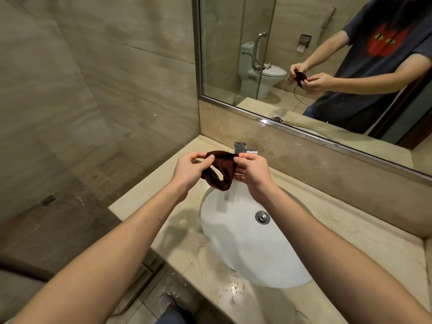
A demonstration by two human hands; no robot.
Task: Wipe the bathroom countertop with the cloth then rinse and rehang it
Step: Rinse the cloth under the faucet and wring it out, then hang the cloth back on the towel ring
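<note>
While left hand (pixel 187 171) and right hand (pixel 254 173) pinch the cloth (pixel 221 170), the faucet (pixel 241 147) — behind it — is half hidden

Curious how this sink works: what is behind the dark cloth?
A chrome faucet shows just behind the cloth, which the left hand and right hand pinch. The cloth and right hand cover the faucet's front part.

Beige marble countertop (pixel 350 237) carries an inset white basin (pixel 233 244), a chrome tap (pixel 243 149), seemingly water droplets (pixel 233 285).
</note>
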